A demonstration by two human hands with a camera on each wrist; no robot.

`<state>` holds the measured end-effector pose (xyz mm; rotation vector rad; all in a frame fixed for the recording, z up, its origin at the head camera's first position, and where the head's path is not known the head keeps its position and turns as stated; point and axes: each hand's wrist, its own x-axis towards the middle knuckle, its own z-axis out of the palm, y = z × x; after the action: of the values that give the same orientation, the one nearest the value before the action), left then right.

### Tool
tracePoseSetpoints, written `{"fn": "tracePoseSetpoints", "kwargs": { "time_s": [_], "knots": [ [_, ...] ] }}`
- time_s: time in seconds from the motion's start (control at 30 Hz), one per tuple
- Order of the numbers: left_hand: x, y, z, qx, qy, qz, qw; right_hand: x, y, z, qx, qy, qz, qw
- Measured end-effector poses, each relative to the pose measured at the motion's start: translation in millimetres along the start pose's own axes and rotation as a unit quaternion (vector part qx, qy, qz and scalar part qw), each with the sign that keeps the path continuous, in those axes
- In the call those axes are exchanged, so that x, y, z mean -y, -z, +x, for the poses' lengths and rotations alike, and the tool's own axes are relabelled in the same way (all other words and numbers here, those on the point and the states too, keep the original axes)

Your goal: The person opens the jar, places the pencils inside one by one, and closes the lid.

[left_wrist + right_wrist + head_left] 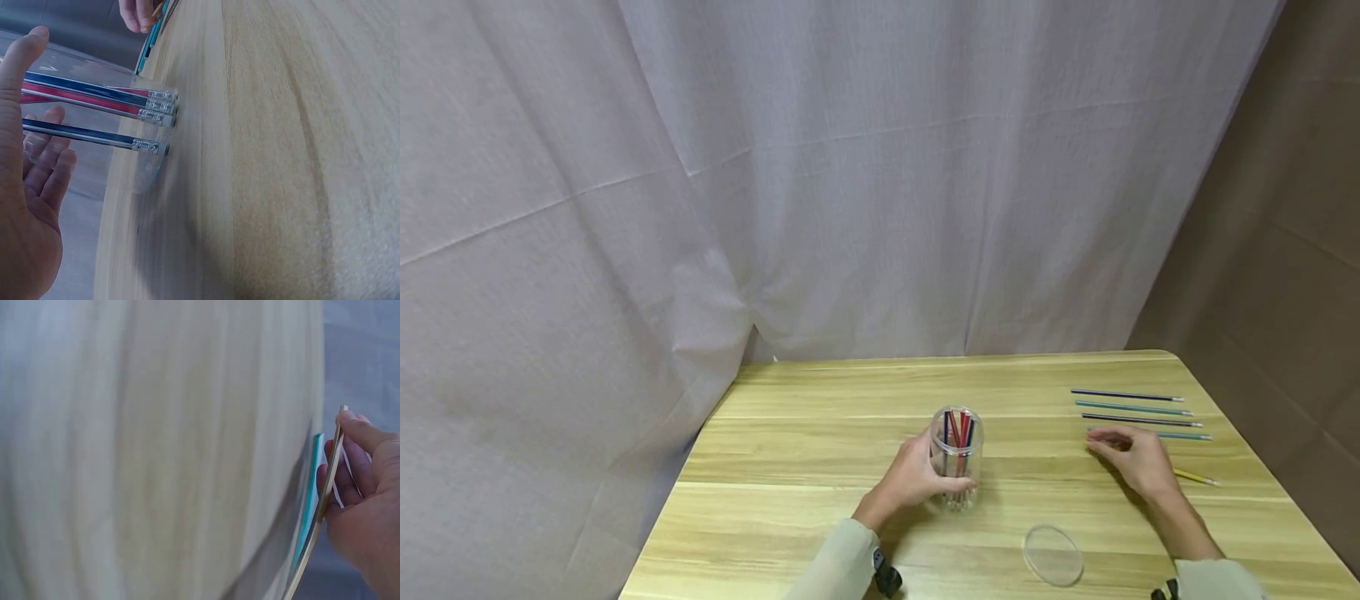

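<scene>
My left hand [917,472] grips a clear plastic jar [974,477] that stands upright on the table. Inside it are several red and dark blue pencils [87,97], their eraser ends at the bottom in the left wrist view. On the right, my right hand [1138,463] pinches one end of a yellow pencil [322,503] between thumb and fingers. That pencil's eraser end points toward the table's right edge. Close by the right fingertips lies a teal pencil [1183,436], partly hidden by the hand in the head view.
Beyond the right hand, dark pencils [1138,420] and another teal pencil [1131,407] lie in a spaced row. A round clear lid [1027,553] lies on the wooden table [760,517] between the forearms. A grey curtain [880,208] hangs behind the table.
</scene>
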<state>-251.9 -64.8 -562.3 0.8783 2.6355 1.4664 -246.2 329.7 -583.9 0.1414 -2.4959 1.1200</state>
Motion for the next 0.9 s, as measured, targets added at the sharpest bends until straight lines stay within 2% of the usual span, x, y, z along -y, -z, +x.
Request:
{"fn": "tracePoseSetpoints", "kwargs": {
  "time_s": [0.2, 0.27, 0.37, 0.53, 0.9],
  "knots": [
    [-0.8, 0.4, -0.1, 0.002, 0.005, 0.003, 1.0000, 26, -3, 0, 0.024, -0.044, 0.052, 0.997],
    [-0.7, 0.3, -0.1, 0.002, 0.006, 0.002, 1.0000, 37, -3, 0, 0.030, -0.040, 0.059, 0.997],
    [-0.5, 0.0, 0.0, 0.002, 0.005, 0.002, 1.0000, 51, -4, 4, 0.027, 0.004, 0.051, 0.998],
    [0.6, -0.4, 0.4, 0.002, 0.003, -0.001, 1.0000, 73, -3, 8, 0.025, 0.080, 0.062, 0.995],
    [1.1, -0.8, 1.0, -0.001, -0.001, 0.003, 1.0000, 124, 4, 9, 0.051, 0.116, 0.107, 0.986]
  ]
}}
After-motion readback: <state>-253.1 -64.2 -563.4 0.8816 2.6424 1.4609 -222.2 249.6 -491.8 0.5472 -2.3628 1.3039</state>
